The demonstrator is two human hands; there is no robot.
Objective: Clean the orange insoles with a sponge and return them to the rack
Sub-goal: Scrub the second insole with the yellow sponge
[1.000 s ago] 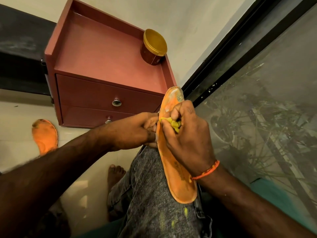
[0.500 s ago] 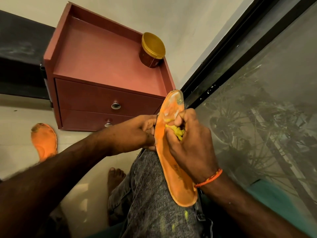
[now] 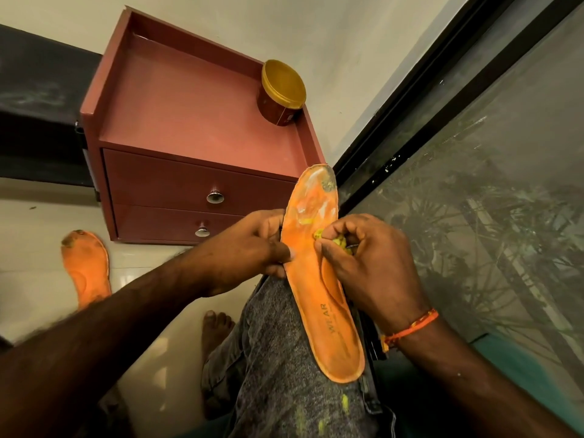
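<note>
Foam-like orange insole (image 3: 319,279), matt, smeared glossy wet near the toe, grimy at the tip. Yellow sponge (image 3: 339,241), soft and crumbly. Left of the insole: smooth matt laminate cabinet (image 3: 189,121), shiny metal knobs (image 3: 215,196); glossy gold lid on jar (image 3: 281,91). Below: speckled grey denim (image 3: 284,358), rough. Glossy pale floor tiles (image 3: 31,279)

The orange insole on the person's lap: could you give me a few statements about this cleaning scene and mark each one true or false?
1. The left hand grips the edge of the insole on the lap. True.
2. The right hand is empty. False: it pinches a yellow sponge.
3. A second insole lies on the floor. True.
4. The gold-lidded jar stands on the floor. False: it stands on the red cabinet.
</note>
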